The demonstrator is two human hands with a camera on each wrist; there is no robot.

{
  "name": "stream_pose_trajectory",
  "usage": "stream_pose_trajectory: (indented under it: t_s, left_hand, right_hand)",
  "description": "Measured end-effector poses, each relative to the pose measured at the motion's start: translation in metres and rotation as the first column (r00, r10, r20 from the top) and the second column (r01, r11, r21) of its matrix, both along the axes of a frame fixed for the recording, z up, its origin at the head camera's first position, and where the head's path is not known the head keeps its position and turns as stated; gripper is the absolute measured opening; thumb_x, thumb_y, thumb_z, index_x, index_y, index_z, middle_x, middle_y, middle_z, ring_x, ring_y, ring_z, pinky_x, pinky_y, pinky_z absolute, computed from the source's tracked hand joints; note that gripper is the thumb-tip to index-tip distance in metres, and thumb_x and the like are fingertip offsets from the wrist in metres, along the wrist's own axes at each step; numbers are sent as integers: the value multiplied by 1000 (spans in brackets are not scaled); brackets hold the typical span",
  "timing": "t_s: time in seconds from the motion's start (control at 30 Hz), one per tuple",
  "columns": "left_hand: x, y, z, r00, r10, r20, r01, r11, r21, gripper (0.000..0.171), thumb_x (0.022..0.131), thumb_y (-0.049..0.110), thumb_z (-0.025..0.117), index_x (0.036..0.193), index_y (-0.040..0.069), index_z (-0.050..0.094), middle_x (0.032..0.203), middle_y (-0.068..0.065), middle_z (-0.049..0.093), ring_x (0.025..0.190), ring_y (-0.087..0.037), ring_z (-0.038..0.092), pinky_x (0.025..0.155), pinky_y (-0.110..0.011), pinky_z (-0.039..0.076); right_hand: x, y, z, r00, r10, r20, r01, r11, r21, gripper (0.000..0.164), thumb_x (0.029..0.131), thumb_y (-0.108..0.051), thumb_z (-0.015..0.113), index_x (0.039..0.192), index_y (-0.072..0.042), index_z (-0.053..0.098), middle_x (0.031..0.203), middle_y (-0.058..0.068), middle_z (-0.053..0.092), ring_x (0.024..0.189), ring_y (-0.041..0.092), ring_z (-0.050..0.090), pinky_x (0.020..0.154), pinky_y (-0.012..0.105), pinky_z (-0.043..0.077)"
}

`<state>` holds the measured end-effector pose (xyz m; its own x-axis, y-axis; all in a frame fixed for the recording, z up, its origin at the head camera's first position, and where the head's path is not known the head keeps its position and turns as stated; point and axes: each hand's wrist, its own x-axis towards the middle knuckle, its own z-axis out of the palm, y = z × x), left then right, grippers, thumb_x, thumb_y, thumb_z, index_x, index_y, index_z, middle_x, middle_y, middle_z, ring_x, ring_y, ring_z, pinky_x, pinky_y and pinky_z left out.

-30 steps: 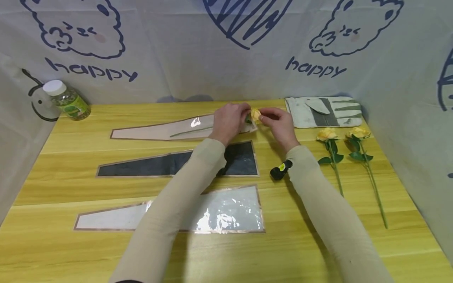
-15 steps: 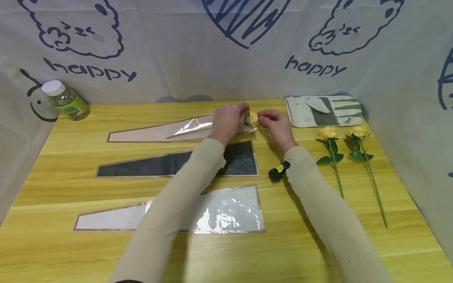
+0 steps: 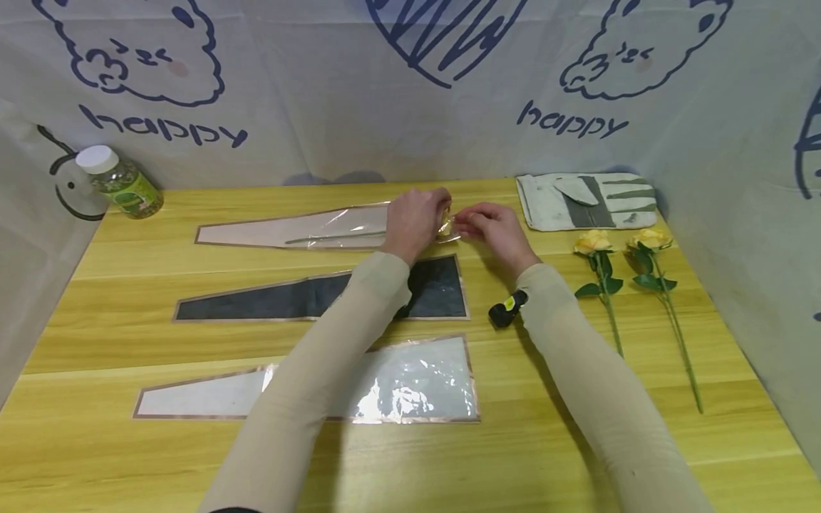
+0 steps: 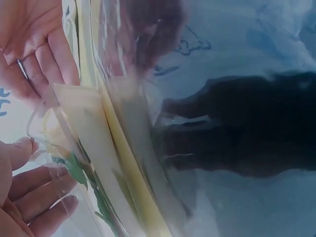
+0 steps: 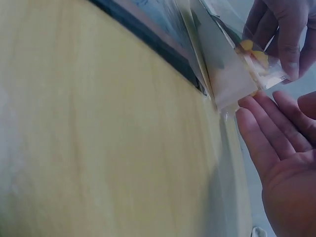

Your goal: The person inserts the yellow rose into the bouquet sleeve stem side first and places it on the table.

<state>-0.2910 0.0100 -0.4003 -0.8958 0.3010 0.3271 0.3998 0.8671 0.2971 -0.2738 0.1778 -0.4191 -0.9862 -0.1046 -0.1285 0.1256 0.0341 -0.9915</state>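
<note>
In the head view a clear-fronted, pale pink tapered flower sleeve [image 3: 256, 233] lies at the back of the table, with a yellow rose [image 3: 446, 227] inside near its wide right mouth. The rose's green stem shows through the film. My left hand [image 3: 413, 222] pinches the film at the mouth; in the left wrist view its thumb and fingers [image 4: 42, 197] flank the clear edge beside the rose's leaves. Opposite, my right hand [image 3: 495, 231] has its fingertips at the mouth by the bloom. The right wrist view shows those fingers [image 5: 276, 131] extended against the sleeve's edge.
Nearer lie a black sleeve [image 3: 250, 299] and a white sleeve [image 3: 199, 395]. Two more yellow roses [image 3: 593, 244] [image 3: 651, 241] rest at right, below a white-and-grey work glove [image 3: 586, 203]. A white-lidded jar [image 3: 131, 189] stands back left. Printed cloth [image 3: 308, 85] walls the table.
The rose has slid left, deeper into the pink sleeve, its stem end further toward the narrow tip. My right hand has followed leftward to the mouth; my left hand has stayed nearly still.
</note>
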Motion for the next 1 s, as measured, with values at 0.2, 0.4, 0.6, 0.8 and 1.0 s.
stream_pose_trajectory:
  t_s: [0.2, 0.4, 0.6, 0.8, 1.0]
  left_hand:
    - [0, 1, -3, 1000, 3, 15, -3, 1000, 10, 22, 102, 27, 55, 108, 18, 75, 91, -2, 72, 73, -25, 65, 60, -39, 52]
    - [2, 0, -2, 1000, 6, 16, -6, 1000, 3, 23, 103, 28, 55, 109, 18, 75, 91, -1, 72, 71, -24, 64, 58, -38, 51]
    - [1, -2, 0, 1000, 20, 22, -20, 1000, 2, 23, 102, 30, 55, 111, 20, 74, 92, -1, 73, 74, -24, 65, 60, -40, 51]
    - [1, -2, 1, 999, 25, 20, -25, 1000, 1, 23, 102, 31, 55, 110, 22, 75, 91, -1, 73, 76, -26, 66, 61, -41, 51]
    - [3, -1, 2, 1000, 26, 2, -26, 999, -19, 23, 102, 28, 55, 109, 20, 75, 90, -2, 73, 73, -27, 66, 60, -41, 52]
  right_hand:
    - [1, -1, 2, 996, 51, 67, -51, 999, 2, 27, 104, -7, 46, 120, 10, 60, 119, 20, 62, 105, 24, 65, 94, 38, 49]
    - [0, 2, 1, 998, 56, 41, -58, 997, 43, 28, 105, -8, 46, 122, 9, 60, 121, 20, 63, 108, 27, 64, 93, 37, 50]
    - [0, 7, 1, 998, 54, -17, -51, 991, 121, 29, 105, -8, 45, 123, 8, 61, 120, 19, 64, 108, 28, 64, 91, 36, 51]
    - [0, 3, 1, 998, 52, -44, -46, 992, 117, 26, 104, -5, 45, 117, 10, 62, 116, 21, 66, 105, 27, 65, 90, 40, 51]
    - [-2, -2, 0, 997, 62, -41, -60, 997, 54, 27, 104, -3, 46, 117, 14, 61, 113, 24, 66, 98, 21, 68, 90, 39, 52]
